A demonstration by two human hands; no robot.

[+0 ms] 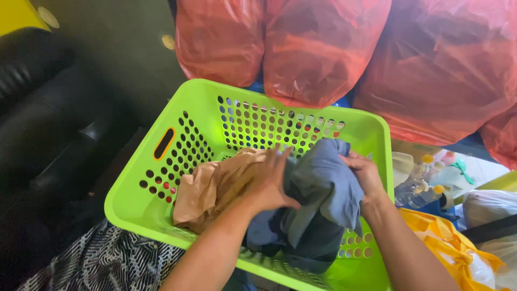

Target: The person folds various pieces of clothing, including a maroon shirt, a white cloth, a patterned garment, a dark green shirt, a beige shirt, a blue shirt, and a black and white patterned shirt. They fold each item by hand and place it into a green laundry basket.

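Both hands in lime-green laundry basket (pixel 134 202). Left hand (pixel 269 180) spread flat, pressing grey-blue garment (pixel 323 186) beside tan cloth (pixel 215 186). Right hand (pixel 365 171) pinching garment's upper edge. Fabric likely soft, light, limp; gather at folds.

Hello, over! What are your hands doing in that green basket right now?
Left hand pressing on grey-blue cloth, beside tan cloth. Right hand gripping the grey-blue cloth's edge. Both cloths inside green basket. Red bags behind.
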